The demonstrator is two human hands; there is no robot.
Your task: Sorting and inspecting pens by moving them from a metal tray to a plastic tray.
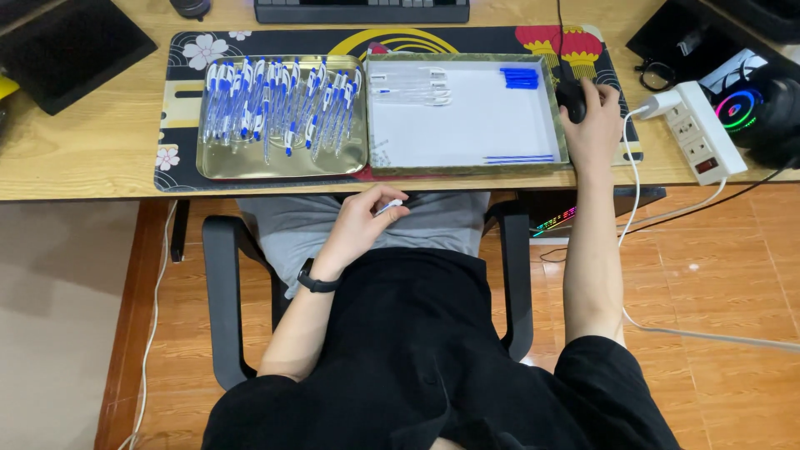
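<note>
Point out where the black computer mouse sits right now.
The black computer mouse lies under the right hand, on the patterned desk mat, just right of the white-lined tray.

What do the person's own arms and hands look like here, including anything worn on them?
Both arms are bare from short black sleeves down. The left hand has a slim black band with a dark face on its wrist. The right hand and its wrist show no band, ring or glove.
</note>
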